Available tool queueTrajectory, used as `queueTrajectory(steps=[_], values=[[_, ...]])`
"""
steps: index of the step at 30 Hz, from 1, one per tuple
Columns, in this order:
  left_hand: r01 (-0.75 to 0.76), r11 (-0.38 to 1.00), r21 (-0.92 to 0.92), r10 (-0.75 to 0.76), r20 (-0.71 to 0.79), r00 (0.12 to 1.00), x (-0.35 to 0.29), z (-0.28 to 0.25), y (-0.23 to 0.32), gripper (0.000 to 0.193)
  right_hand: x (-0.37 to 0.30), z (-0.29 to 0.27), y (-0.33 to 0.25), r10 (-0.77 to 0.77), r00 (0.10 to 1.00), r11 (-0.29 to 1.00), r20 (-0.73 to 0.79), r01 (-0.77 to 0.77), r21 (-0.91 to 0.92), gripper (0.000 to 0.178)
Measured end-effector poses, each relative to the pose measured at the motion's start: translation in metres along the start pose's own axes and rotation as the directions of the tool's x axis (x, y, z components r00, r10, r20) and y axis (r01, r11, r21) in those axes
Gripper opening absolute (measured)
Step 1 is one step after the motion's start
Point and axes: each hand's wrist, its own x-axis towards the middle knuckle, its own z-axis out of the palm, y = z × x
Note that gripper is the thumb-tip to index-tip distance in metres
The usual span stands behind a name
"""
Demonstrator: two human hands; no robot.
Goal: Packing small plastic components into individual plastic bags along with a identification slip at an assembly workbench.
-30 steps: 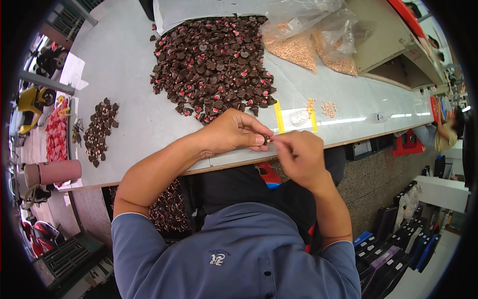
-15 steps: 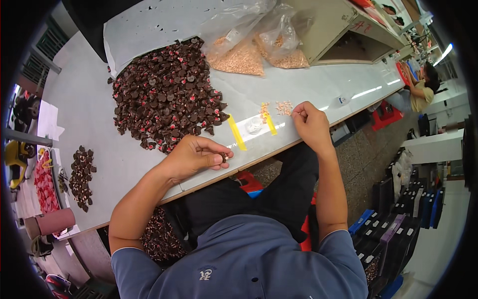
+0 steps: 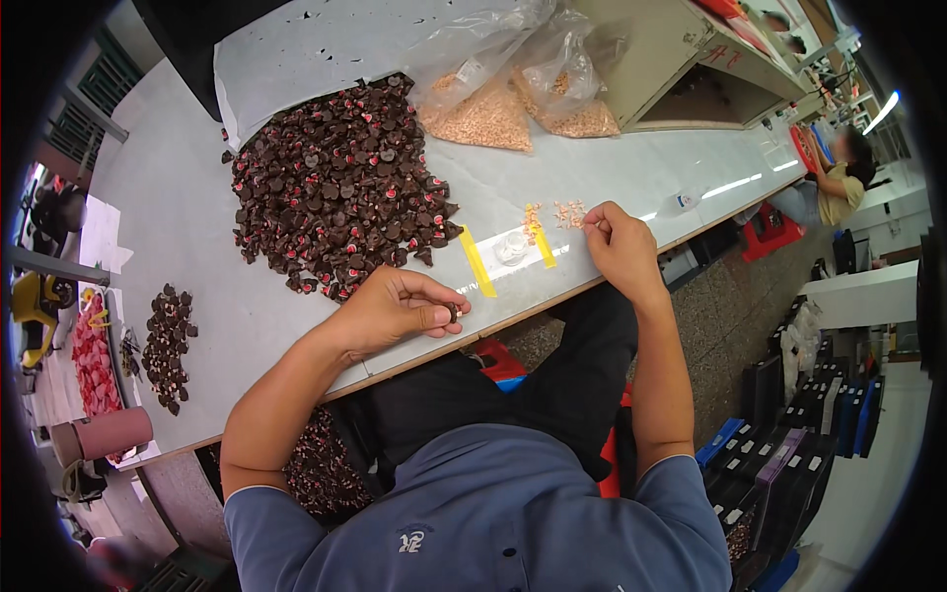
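My left hand [image 3: 395,314], near the table's front edge, pinches a small dark brown piece [image 3: 454,312] between thumb and fingers. A pale spot shows on that piece. Farther right, my right hand [image 3: 627,255] has thumb and fingertips together beside a scatter of tiny pale orange pieces [image 3: 569,213]; whether it grips one is too small to see. More such pieces [image 3: 534,219] lie just left of them. Between two yellow tape strips [image 3: 477,262] sits a small clear round dish [image 3: 511,249]. Behind my left hand spreads a big heap of dark brown pieces with red spots [image 3: 335,183].
A smaller dark heap [image 3: 168,345] lies at the left, near a pink cylinder [image 3: 116,433]. Clear bags of pale orange pieces [image 3: 483,120] stand at the back beside a grey-green box [image 3: 681,74]. A small bottle [image 3: 684,201] is farther right. Another person [image 3: 838,187] sits beyond.
My right hand has drawn slightly closer to the scattered pale pieces, its fingertips now at their edge. My left hand keeps its hold on the dark piece. The whole view has shifted slightly.
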Motion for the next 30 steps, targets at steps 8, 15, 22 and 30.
queueTrajectory(steps=[8, 15, 22, 30], values=[[0.000, 0.999, 0.033, 0.000, 0.013, 1.000, 0.000, -0.001, -0.001, 0.024, -0.002, 0.001, 0.000, -0.042, 0.999, 0.997, -0.026, 0.040, -0.067, 0.009], [-0.033, 0.999, 0.022, 0.032, 0.028, 0.999, -0.001, -0.003, -0.002, 0.027, -0.027, 0.004, -0.038, -0.122, 0.988, 0.906, -0.092, 0.148, 0.396, 0.006], [0.016, 1.000, 0.027, -0.017, 0.047, 0.999, 0.002, -0.004, -0.001, 0.026, -0.051, 0.033, -0.104, -0.323, 0.939, 0.779, 0.115, 0.195, 0.596, 0.015], [0.012, 1.000, -0.008, -0.012, 0.057, 0.998, 0.000, -0.006, -0.002, 0.021, -0.055, 0.049, -0.122, -0.492, 0.869, 0.781, 0.045, 0.418, 0.465, 0.016]])
